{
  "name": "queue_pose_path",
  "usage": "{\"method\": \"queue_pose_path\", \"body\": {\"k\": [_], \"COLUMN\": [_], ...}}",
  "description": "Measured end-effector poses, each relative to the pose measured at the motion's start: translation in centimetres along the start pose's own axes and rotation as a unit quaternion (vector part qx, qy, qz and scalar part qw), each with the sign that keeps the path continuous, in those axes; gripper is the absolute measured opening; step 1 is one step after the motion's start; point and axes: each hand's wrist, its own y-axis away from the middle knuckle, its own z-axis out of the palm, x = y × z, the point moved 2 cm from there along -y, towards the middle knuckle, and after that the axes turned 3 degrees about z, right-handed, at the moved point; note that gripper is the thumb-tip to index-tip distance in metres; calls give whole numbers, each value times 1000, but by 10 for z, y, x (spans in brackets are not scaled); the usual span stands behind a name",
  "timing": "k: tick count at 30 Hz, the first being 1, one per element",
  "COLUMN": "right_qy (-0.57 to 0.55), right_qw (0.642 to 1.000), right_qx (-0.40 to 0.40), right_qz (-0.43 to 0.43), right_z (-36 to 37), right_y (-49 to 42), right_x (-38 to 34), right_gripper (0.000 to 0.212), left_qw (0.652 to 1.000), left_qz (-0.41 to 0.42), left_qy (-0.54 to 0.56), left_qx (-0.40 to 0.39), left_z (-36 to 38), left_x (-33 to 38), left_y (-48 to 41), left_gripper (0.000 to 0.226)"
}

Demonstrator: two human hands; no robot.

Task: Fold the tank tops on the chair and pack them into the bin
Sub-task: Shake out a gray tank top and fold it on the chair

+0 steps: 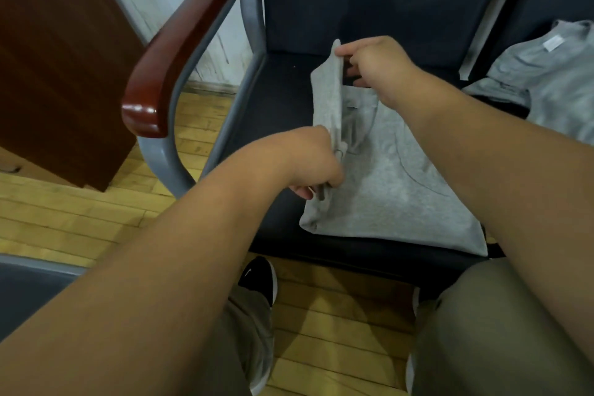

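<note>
A grey tank top [389, 190] lies on the dark seat of the chair [276, 106] in front of me. Its left side is lifted and standing up in a fold. My left hand [311, 164] grips the lower part of that raised edge. My right hand [376, 64] pinches the upper end, by the strap, near the chair's back. More grey tank tops [553, 80] lie in a loose heap on the seat to the right. No bin is in view.
The chair has a grey metal frame and a red-brown wooden armrest [173, 51] on the left. A brown wooden cabinet [54, 58] stands further left on the wooden floor [80, 212]. My knees and a black shoe [260, 276] are at the seat's front edge.
</note>
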Motion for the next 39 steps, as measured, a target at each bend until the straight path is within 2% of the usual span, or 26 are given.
{"method": "queue_pose_path", "body": {"k": [4,9,12,14,17,19,22,25,28,30,34,39], "right_qy": [42,189,271,267,244,259,288,301,302,302,292,379], "right_qw": [999,980,962,963,969,966,957,951,952,953,956,923], "right_qx": [12,10,-21,-9,27,18,32,66,52,29,-14,-19], "right_qz": [25,55,14,-15,-35,-19,-16,-31,-21,-24,-21,-63], "right_z": [-14,-29,-41,-54,-79,-95,-126,-156,-173,-178,-179,-176], "right_y": [-28,-46,-39,-36,-32,-30,-25,-22,-23,-25,-31,-35], "right_x": [22,43,48,50,51,57,75,96,114,123,135,126], "right_gripper": [17,29,31,32,30,36,41,35,36,40,44,38], "left_qw": [998,989,982,983,981,979,974,949,919,909,894,905], "left_qz": [9,-9,-39,-39,12,53,116,210,279,290,247,257], "left_qy": [-61,-146,-175,-172,-193,-197,-191,-223,-259,-273,-326,-307], "left_qx": [9,-18,-57,-53,-14,0,-38,-81,-100,-124,-184,-146], "left_z": [28,56,68,71,72,78,95,117,139,148,162,166], "left_x": [25,40,44,48,59,69,85,98,107,113,124,119], "left_y": [-13,-26,-33,-35,-37,-41,-45,-48,-54,-54,-56,-64], "left_gripper": [36,52,58,57,58,56,61,67,65,62,55,35]}}
